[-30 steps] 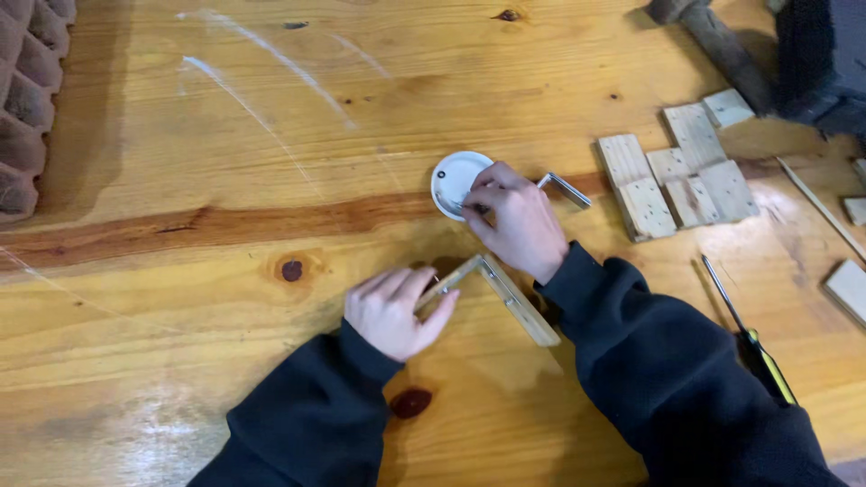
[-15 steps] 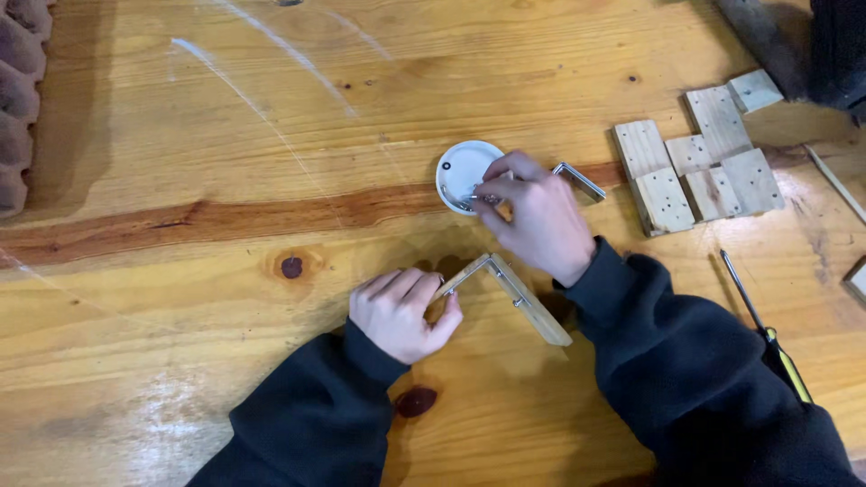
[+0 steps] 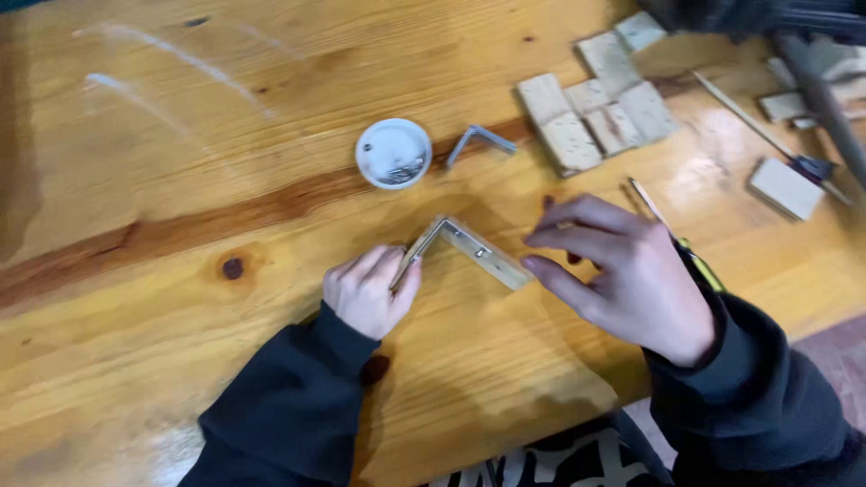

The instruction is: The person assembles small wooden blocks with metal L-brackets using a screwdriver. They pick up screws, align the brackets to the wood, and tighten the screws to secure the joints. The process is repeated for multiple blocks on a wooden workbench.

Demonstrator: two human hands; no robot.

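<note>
Pinning the near leg of an L-shaped wooden corner piece [image 3: 465, 248], the left hand [image 3: 368, 293] is lying curled on the wooden table [image 3: 180, 180], its fingers [image 3: 406, 271] closed over that leg's end. The piece is lying flat at centre, its elbow pointing toward 12 o'clock, its longer leg running out toward 4 o'clock.

The right hand [image 3: 631, 280] is hovering at 3 o'clock of the piece, fingers loosely spread. Its thumb tip is sitting just beside the end of the longer leg; whether it is touching cannot be told. Its forefinger and middle finger are pinching something small, too blurred to identify.

At 11 o'clock from the elbow, a round white lid-like dish [image 3: 393, 152] is sitting with small dark metal bits inside. Just beside it at 3 o'clock is lying a bent metal bracket [image 3: 481, 140]. Further out at 1 o'clock, a cluster of pale wooden blocks [image 3: 595, 104] is lying flat, touching one another. A yellow-and-black handled tool [image 3: 695, 261] is lying partly under the right wrist.
</note>
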